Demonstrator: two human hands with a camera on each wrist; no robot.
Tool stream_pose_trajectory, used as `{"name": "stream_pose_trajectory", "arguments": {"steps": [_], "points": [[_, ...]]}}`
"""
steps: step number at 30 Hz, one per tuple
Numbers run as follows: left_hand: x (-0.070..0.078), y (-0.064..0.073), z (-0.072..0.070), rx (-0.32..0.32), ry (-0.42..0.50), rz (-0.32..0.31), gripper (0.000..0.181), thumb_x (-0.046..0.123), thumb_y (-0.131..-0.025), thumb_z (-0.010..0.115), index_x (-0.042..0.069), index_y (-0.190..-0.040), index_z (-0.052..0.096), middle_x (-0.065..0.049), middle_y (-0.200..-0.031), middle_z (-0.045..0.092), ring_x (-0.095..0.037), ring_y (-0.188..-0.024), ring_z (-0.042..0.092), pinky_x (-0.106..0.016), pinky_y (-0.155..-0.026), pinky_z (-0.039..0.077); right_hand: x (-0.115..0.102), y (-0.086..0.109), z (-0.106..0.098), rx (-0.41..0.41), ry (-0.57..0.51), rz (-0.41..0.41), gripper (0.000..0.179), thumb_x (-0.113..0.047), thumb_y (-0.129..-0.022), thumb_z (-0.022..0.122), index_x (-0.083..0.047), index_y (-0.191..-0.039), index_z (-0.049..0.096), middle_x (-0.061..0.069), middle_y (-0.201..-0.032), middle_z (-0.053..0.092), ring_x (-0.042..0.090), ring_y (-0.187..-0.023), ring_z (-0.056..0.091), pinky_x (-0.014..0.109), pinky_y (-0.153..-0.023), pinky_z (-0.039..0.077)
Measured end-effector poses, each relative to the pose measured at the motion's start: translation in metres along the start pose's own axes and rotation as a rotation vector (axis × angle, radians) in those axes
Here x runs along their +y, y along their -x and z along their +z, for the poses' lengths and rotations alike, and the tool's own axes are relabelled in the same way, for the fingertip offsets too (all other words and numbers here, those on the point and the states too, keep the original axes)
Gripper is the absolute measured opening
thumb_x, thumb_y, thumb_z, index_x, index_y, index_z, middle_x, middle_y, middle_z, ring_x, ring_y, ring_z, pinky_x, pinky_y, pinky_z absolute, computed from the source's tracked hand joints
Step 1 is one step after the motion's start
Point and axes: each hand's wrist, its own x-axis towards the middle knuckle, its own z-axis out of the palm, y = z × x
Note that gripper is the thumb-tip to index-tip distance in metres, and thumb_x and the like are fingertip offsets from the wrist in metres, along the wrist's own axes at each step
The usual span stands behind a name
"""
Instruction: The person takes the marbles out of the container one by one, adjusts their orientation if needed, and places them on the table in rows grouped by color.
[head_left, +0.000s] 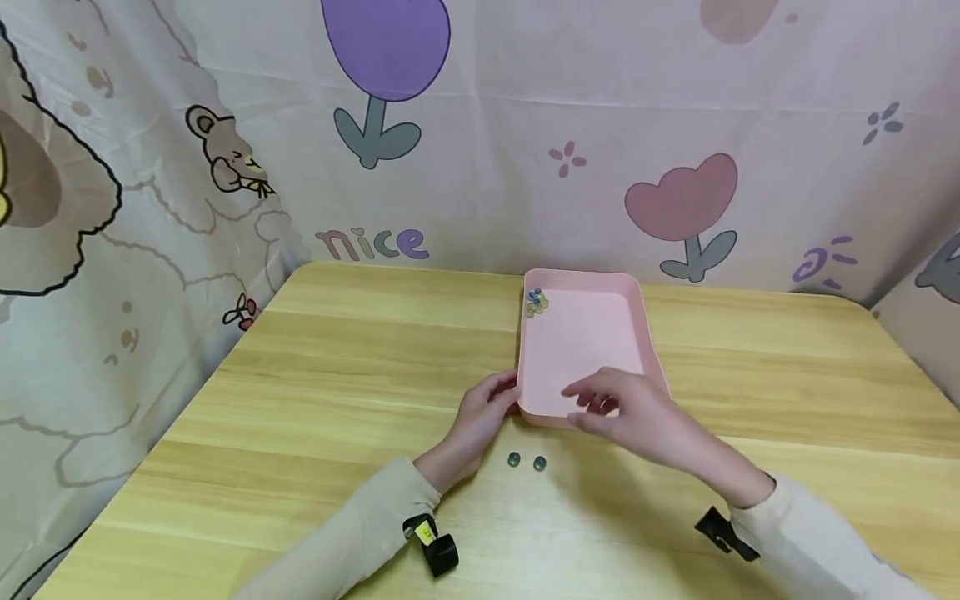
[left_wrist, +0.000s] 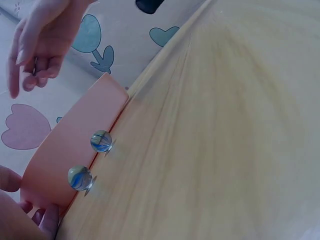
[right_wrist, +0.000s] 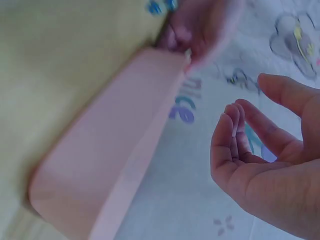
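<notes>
A shallow pink tray (head_left: 581, 333) lies on the wooden table. My left hand (head_left: 483, 421) grips its near left corner; in the left wrist view its fingers (left_wrist: 48, 220) are low on the tray wall and the thumb is near the rim. Above the tray's near end hovers my right hand (head_left: 630, 412), fingers loosely curled and nothing between them, as the right wrist view also shows. Two clear glass marbles with coloured swirls, a left one (head_left: 513, 459) and a right one (head_left: 540, 463), sit on the table just before the tray. Several more marbles (head_left: 536, 302) cluster in its far left corner.
The light wooden table (head_left: 360, 350) runs back to a patterned cloth (head_left: 487, 167) hanging behind it, with more cloth at the left and right sides. A black strap device (head_left: 433, 546) is on the left sleeve, another (head_left: 726, 533) on the right.
</notes>
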Motion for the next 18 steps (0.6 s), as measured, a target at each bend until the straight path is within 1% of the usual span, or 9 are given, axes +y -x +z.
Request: {"name": "stream_pose_trajectory", "arguments": {"steps": [2,4,7,11,14,18], "points": [[0.000,0.000,0.000,-0.001,-0.002,0.000,0.038,0.008,-0.099,0.052,-0.005,-0.134,0.050,-0.016,-0.129,0.055,-0.025,-0.112,0.057,-0.032,-0.096,0.049,0.003,-0.007,-0.007,0.009,-0.024,0.025,0.022,-0.010,-0.086,0.072,0.000,-0.105,0.071,-0.004,-0.086,0.063,0.011,-0.078,0.058,0.030,-0.072,0.054],[-0.001,0.000,0.000,0.000,-0.006,0.002,0.038,0.008,-0.099,0.052,-0.005,-0.134,0.050,-0.016,-0.128,0.055,-0.025,-0.112,0.057,-0.032,-0.096,0.049,0.007,-0.015,-0.015,0.004,-0.046,0.071,0.024,-0.013,-0.087,0.071,0.000,-0.107,0.070,-0.002,-0.087,0.064,0.013,-0.080,0.059,0.031,-0.074,0.054],[-0.001,0.000,0.000,0.011,-0.017,-0.012,0.037,0.009,-0.099,0.053,-0.003,-0.134,0.051,-0.014,-0.128,0.056,-0.024,-0.112,0.057,-0.031,-0.095,0.049,0.016,-0.029,-0.025,-0.006,-0.083,0.135,0.028,-0.016,-0.088,0.071,0.000,-0.111,0.069,0.001,-0.088,0.065,0.016,-0.082,0.060,0.033,-0.076,0.053],[-0.003,0.001,0.000,0.016,-0.021,-0.028,0.037,0.010,-0.099,0.053,-0.003,-0.134,0.051,-0.013,-0.127,0.056,-0.023,-0.111,0.057,-0.031,-0.095,0.049,0.031,-0.047,-0.038,0.010,-0.117,0.215,0.031,-0.017,-0.086,0.073,0.000,-0.112,0.069,0.004,-0.091,0.064,0.018,-0.085,0.060,0.029,-0.075,0.051],[-0.003,0.001,0.000,0.011,-0.015,-0.014,0.037,0.009,-0.099,0.053,-0.004,-0.134,0.051,-0.014,-0.127,0.056,-0.024,-0.111,0.057,-0.031,-0.095,0.049,0.040,-0.058,-0.045,0.036,-0.142,0.242,0.032,-0.015,-0.084,0.074,0.000,-0.112,0.068,0.008,-0.095,0.063,0.020,-0.088,0.057,0.024,-0.074,0.050],[-0.003,0.002,-0.001,0.008,-0.012,-0.006,0.037,0.010,-0.099,0.052,-0.003,-0.134,0.051,-0.014,-0.127,0.056,-0.024,-0.111,0.056,-0.031,-0.095,0.049,0.049,-0.071,-0.047,0.042,-0.166,0.234,0.034,-0.014,-0.085,0.074,0.002,-0.114,0.067,0.011,-0.102,0.060,0.021,-0.090,0.056,0.022,-0.073,0.049]]}}
